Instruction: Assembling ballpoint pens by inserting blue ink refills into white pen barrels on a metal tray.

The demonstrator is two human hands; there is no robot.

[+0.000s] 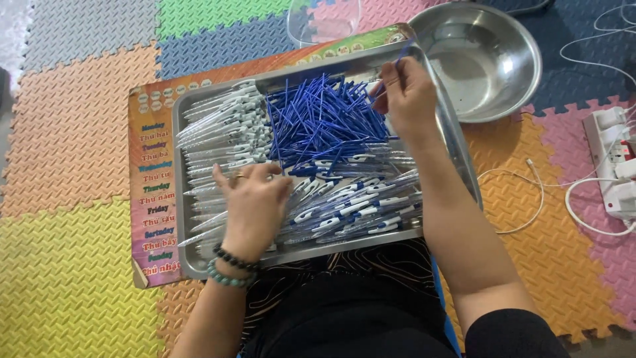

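Observation:
A steel tray [199, 265] lies in front of me on a printed board [149, 199]. In it are clear pen barrels [218, 129] at the left, a heap of blue ink refills [318, 119] in the middle, and assembled white-and-blue pens [358, 205] at the front right. My left hand [255, 205], with a ring and two bead bracelets, rests over the pens near the tray's front; I cannot tell whether it grips one. My right hand [404, 96] is at the tray's far right and pinches a thin blue refill [397, 63].
A steel bowl [523, 59] sits beyond the tray at the right. A clear plastic container [324, 20] stands behind the board. A white power strip [613, 159] with plugs and white cables [530, 192] lies at the right on the coloured foam floor mats.

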